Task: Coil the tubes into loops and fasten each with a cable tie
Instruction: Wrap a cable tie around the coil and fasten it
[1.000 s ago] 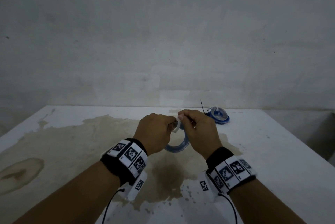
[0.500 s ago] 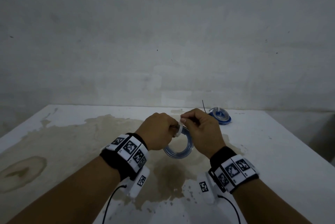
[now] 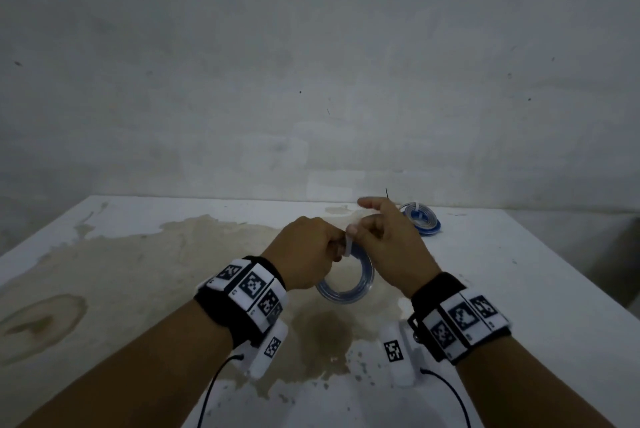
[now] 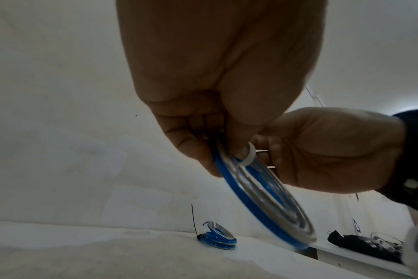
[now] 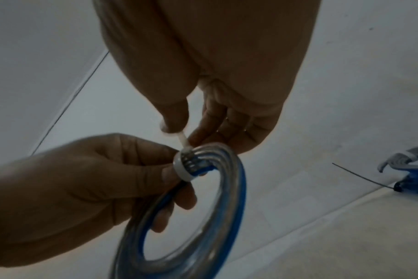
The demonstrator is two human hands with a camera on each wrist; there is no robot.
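Observation:
My left hand (image 3: 308, 254) grips a coil of blue and clear tubes (image 3: 343, 299) at its top, above the stained table. A white cable tie (image 5: 181, 169) is wrapped round the coil next to my left thumb. My right hand (image 3: 388, 240) pinches the tie's tail (image 5: 183, 138) between thumb and a finger, with the index finger stretched out. The coil (image 4: 263, 203) hangs tilted below both hands, and the tie (image 4: 248, 156) shows as a small white loop. A second tube coil (image 3: 422, 220) lies at the back right.
The second coil (image 4: 218, 239) has a thin black cable tie tail (image 4: 193, 220) sticking up and a white tie across it. The white table (image 3: 519, 272) meets a bare wall at the back. Dark items (image 4: 360, 243) lie on a surface to the right.
My right hand's index finger has straightened away from the coil while the thumb stays at the tie. The coil has swung lower and shows more of its ring.

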